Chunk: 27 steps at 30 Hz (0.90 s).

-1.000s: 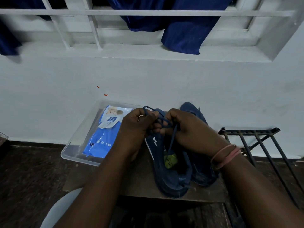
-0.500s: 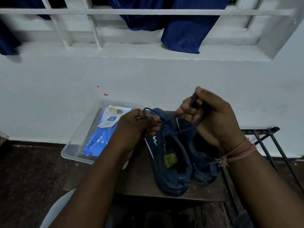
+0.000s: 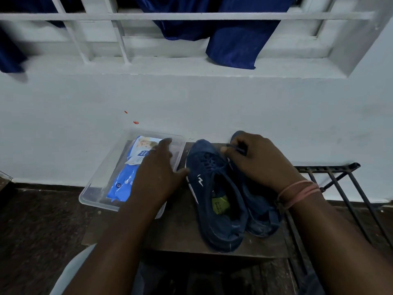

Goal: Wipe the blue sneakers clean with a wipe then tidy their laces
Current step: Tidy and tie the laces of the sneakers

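Head view:

- The blue sneakers stand side by side on the small wooden tabletop [image 3: 182, 235], toes toward the far wall and heels toward the person. The left sneaker [image 3: 214, 201] is in full view, and the right sneaker [image 3: 261, 218] is partly hidden under the right forearm.
- The long axis of each shoe runs near to far, tilted a little to the left at the toe end.
- The right hand [image 3: 257, 160] rests over the far part of the right sneaker, its grip closed in a pinch on a lace [image 3: 236, 148] near the toe. That lace runs back toward the eyelets, so I judge that the coming tidy-up means drawing it along the shoe's axis, toward the person.
- The left hand [image 3: 157, 173] is spread with its fingers straight and holds nothing. It hovers over the right rim of the clear tray [image 3: 93, 188], with the thumb just beside the left sneaker's side.
- The wipes pack [image 3: 125, 177] lies in the tray, left of the shoes and under the left fingertips.
- The left hand is nearer to both the wipes and the left sneaker, while the right hand already has the right shoe's lace.
- A dark metal rack [image 3: 340, 184] stands to the right of the tabletop.
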Available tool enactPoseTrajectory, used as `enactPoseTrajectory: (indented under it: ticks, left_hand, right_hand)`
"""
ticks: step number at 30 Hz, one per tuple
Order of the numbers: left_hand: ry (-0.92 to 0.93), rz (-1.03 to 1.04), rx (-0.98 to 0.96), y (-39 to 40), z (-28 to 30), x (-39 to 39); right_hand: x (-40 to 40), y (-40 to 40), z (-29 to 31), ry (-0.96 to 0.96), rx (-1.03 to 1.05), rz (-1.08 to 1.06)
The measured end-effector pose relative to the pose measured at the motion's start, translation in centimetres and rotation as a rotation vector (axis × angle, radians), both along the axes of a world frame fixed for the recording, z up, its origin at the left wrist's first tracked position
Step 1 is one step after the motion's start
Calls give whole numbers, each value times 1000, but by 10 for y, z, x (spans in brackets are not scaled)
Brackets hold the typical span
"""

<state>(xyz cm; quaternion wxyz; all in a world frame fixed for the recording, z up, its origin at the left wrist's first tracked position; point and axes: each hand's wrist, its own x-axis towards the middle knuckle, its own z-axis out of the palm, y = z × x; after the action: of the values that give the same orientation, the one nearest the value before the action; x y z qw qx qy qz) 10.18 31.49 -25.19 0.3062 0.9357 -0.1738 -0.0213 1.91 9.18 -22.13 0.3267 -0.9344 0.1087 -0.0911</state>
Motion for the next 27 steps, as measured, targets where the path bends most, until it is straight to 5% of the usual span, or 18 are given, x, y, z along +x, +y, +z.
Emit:
enactPoseTrajectory:
  ticks: [3,6,12,23,27]
  left_hand:
    - [-195,-282,-122,-7,-1,-5]
    - [61,-466,-152,-11,1,-12]
    - [104,-437,-102,-9,3,-11]
    - [217,-204,-71,-3,7,-5]
    - [298,-297,-135,3,16,-7]
  right_hand:
    - [-2,-1,1,77,-55,17]
    - [-5,-8,1,-35,-105,113]
    - [-8,0,7,162,-133,428]
    - [-3,-12,3,208,-284,270]
    - [-12,-12,12,230,-26,303]
